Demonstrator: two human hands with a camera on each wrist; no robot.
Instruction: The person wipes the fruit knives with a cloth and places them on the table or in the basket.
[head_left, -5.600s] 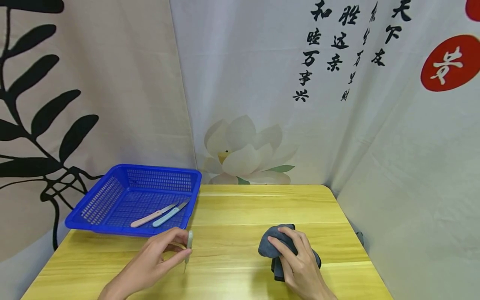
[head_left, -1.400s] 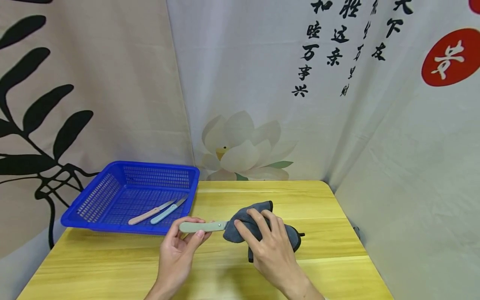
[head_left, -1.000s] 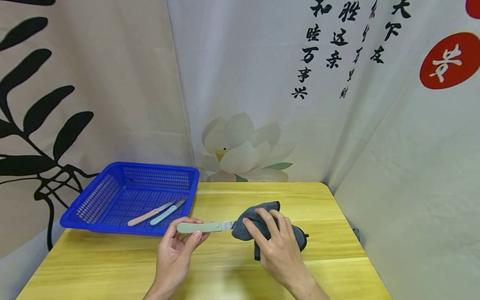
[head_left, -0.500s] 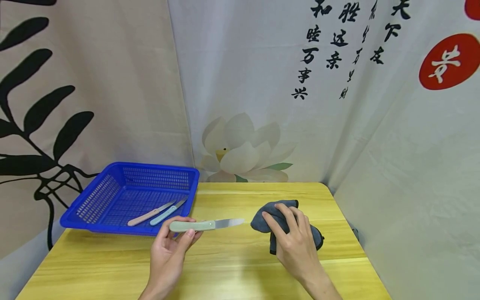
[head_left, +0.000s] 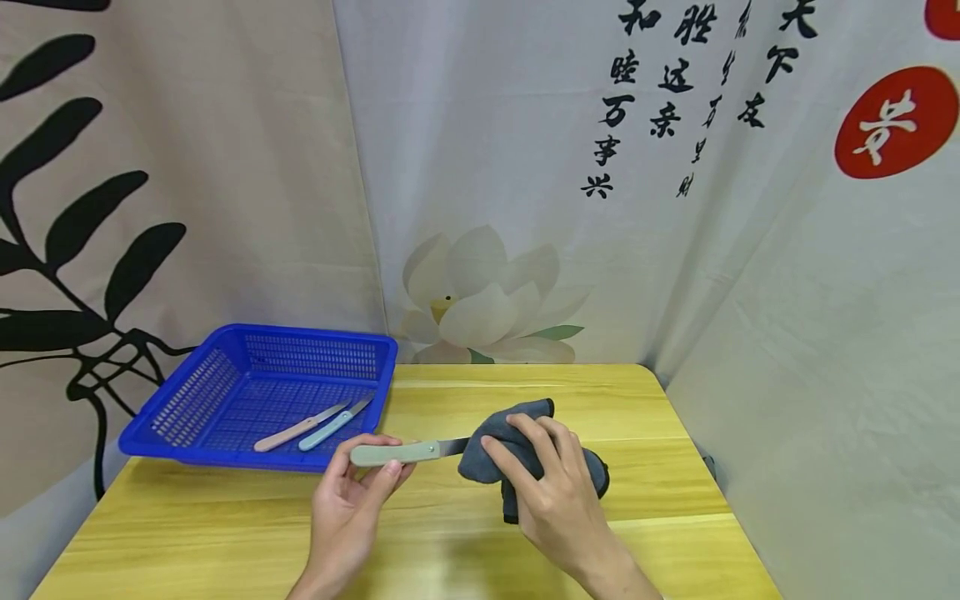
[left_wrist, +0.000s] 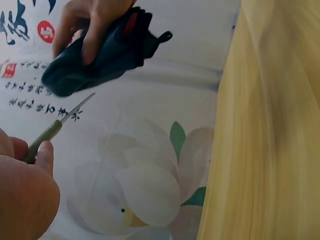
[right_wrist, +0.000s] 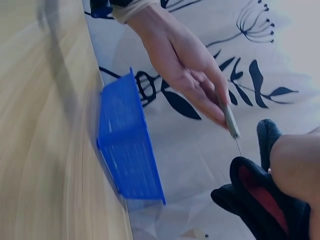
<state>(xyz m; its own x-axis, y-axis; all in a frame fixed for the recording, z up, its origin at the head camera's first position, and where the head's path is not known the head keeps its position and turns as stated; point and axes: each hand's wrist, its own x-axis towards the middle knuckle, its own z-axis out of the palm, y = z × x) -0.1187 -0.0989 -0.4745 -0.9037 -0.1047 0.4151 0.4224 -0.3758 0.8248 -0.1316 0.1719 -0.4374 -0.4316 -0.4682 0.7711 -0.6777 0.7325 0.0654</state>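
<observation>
My left hand (head_left: 347, 508) pinches a small knife by its pale green handle (head_left: 393, 453), the blade (head_left: 453, 447) pointing right. A folded dark grey cloth (head_left: 480, 460) is in my right hand (head_left: 562, 500), fingers curled over its top. In the head view the cloth hides the outer part of the blade. The left wrist view shows the green-handled knife (left_wrist: 50, 131) tilted, its tip close under the cloth (left_wrist: 95, 65). From the right wrist, the cloth's folds (right_wrist: 250, 175) show a red inner patch, close to the blade tip. Both hands are above the table.
A blue plastic basket (head_left: 258, 462) stands at the table's left side. Inside lie a pink-handled knife (head_left: 288, 433) and a light-blue-handled knife (head_left: 326, 432). The wooden table (head_left: 600, 400) ends against a printed fabric backdrop (head_left: 480, 167).
Half a second ago the blade was bare, apart from the cloth; my right hand has brought the cloth left over its end. Earliest, the knife pointed down beside the basket, my hands farther apart.
</observation>
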